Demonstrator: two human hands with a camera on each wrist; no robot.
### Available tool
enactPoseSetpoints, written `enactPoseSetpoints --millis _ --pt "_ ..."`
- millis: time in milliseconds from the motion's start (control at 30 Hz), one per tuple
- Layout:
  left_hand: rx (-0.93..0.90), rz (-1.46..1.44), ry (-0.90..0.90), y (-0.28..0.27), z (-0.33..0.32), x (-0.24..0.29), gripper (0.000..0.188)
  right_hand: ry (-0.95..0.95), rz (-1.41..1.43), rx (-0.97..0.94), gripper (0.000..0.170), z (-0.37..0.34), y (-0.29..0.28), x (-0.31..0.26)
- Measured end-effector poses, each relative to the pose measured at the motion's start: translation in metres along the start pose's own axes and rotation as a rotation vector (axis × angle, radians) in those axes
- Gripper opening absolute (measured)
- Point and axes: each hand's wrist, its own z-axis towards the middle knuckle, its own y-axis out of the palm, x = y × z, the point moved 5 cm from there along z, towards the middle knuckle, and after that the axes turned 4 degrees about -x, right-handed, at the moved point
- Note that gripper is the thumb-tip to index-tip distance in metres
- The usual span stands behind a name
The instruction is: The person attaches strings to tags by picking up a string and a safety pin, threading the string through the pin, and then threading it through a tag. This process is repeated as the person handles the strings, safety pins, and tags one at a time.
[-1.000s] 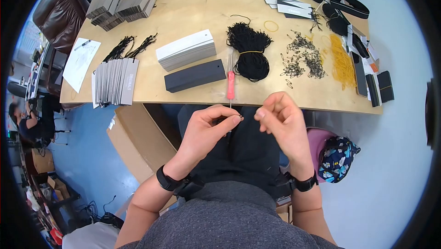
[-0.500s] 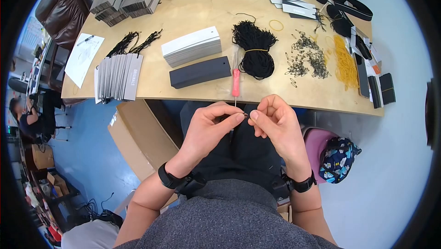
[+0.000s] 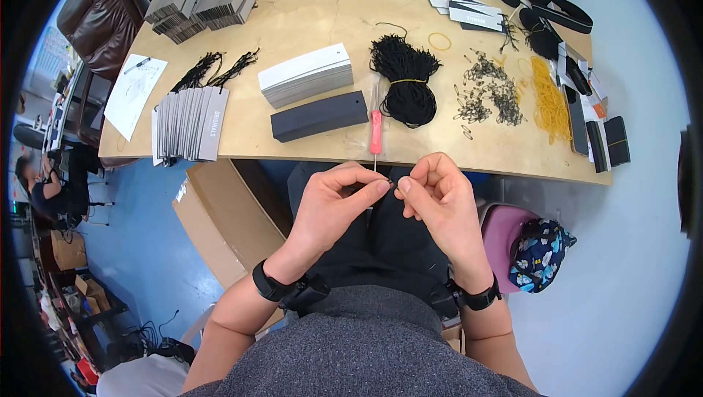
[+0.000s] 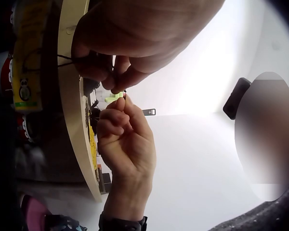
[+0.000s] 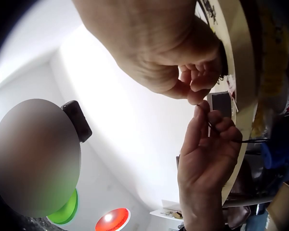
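Observation:
Above the lap, just off the table's front edge, my left hand (image 3: 333,199) pinches a thin black cord (image 5: 245,141) between thumb and forefinger. The cord runs across its palm and hangs out past the little-finger side in the right wrist view. My right hand (image 3: 443,207) has thumb and forefinger pressed together on the cord's end, right at the left fingertips. Its other fingers are curled. A small dark bit shows between the two hands; the fingertips hide most of it. Beyond them lies a pink-handled screwdriver (image 3: 376,132), its thin shaft towards me.
On the table (image 3: 315,152) lie a dark block (image 3: 318,117), a stack of white cards (image 3: 306,79), a banded bundle of black cords (image 3: 410,97), black safety pins (image 3: 492,93) and yellow rubber bands (image 3: 549,100). Corded grey tags (image 3: 189,122) lie left. A cardboard box (image 3: 227,225) stands below.
My right hand has moved left to meet the left fingertips and pinch at the cord's end. Over the last half second both hands have stayed nearly still.

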Motion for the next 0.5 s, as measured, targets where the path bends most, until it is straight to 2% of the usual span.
enactPoseSetpoints --millis 200,267,300,367,400,467,500 --pt "0.014 -0.064 -0.017 0.0 0.0 0.002 0.011 -0.029 -0.051 -0.011 0.012 -0.001 0.004 0.0" --pt "0.018 -0.06 -0.021 0.0 -0.001 0.005 0.012 -0.216 -0.39 0.062 0.012 -0.003 0.002 -0.011" --pt "0.02 -0.056 -0.03 0.0 -0.001 0.006 0.014 -0.223 -0.391 0.06 0.012 -0.003 0.003 -0.016" --pt "0.018 -0.045 -0.007 -0.001 -0.001 0.005 0.012 -0.358 -0.656 0.057 0.014 -0.007 0.007 -0.034" --pt "0.015 -0.035 0.008 -0.001 -0.001 0.005 0.009 -0.366 -0.659 0.059 0.014 -0.006 0.007 -0.035" --pt "0.01 -0.024 0.002 -0.001 -0.002 0.007 0.009 -0.549 -0.881 0.044 0.013 -0.006 0.011 -0.039" --pt "0.007 -0.015 -0.009 -0.001 -0.003 0.009 0.009 -0.566 -0.889 0.045 0.013 -0.005 0.01 -0.04"
